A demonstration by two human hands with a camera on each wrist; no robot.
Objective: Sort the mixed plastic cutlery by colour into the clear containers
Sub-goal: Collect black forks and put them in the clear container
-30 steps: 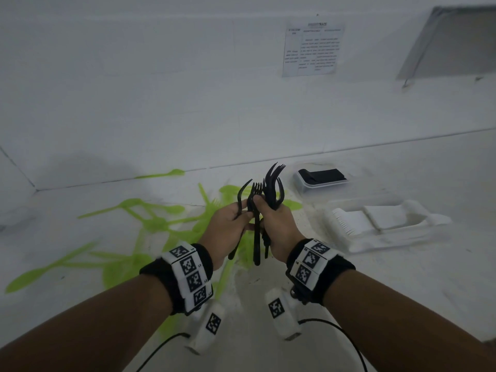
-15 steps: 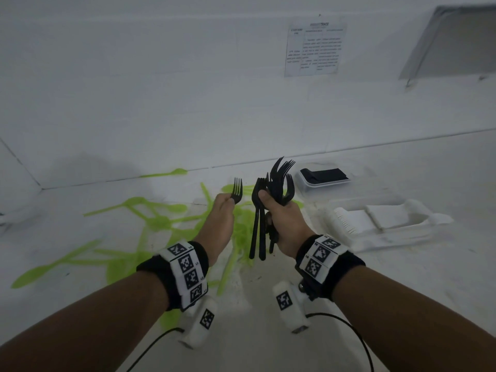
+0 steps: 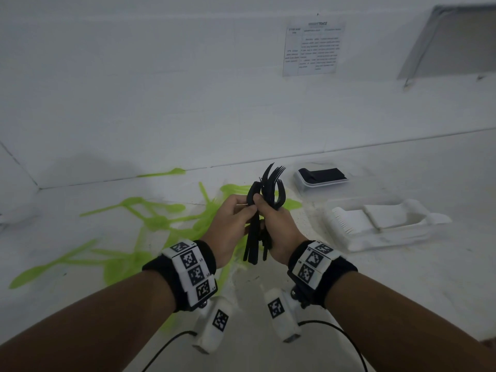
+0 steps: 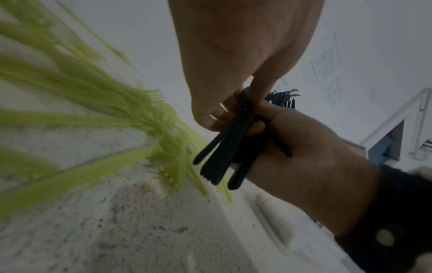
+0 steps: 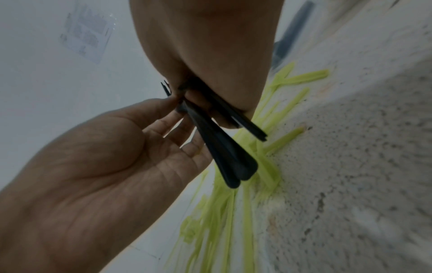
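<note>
The table (image 3: 402,291) carries, from large to small: a spread of green cutlery (image 3: 150,224) on its left half, a clear container holding white cutlery (image 3: 375,224) at the right, and a smaller clear container holding black cutlery (image 3: 320,177) behind it, near the wall. The black bundle (image 3: 261,210) is held in the air above the green cutlery, tines up and handles hanging down, just left of both containers. The step in hand appears to be gathering the black pieces into one bundle before delivery. To do it well, align the handles parallel and level the ends so that no piece slips out in transit; then carry the bundle to the far container, where black pieces already lie, and lay it in lengthwise. The handles fan apart at their lower ends, so tighten the grasp first. The right hand (image 3: 276,224) is wrapped round the middle of the bundle, thumb on top, wrist roughly level. The left hand (image 3: 228,224) meets it from the left, the two hands touching; its thumb and fingertips pinch the nearest handles while its remaining fingers lie loosely extended beneath.
</note>
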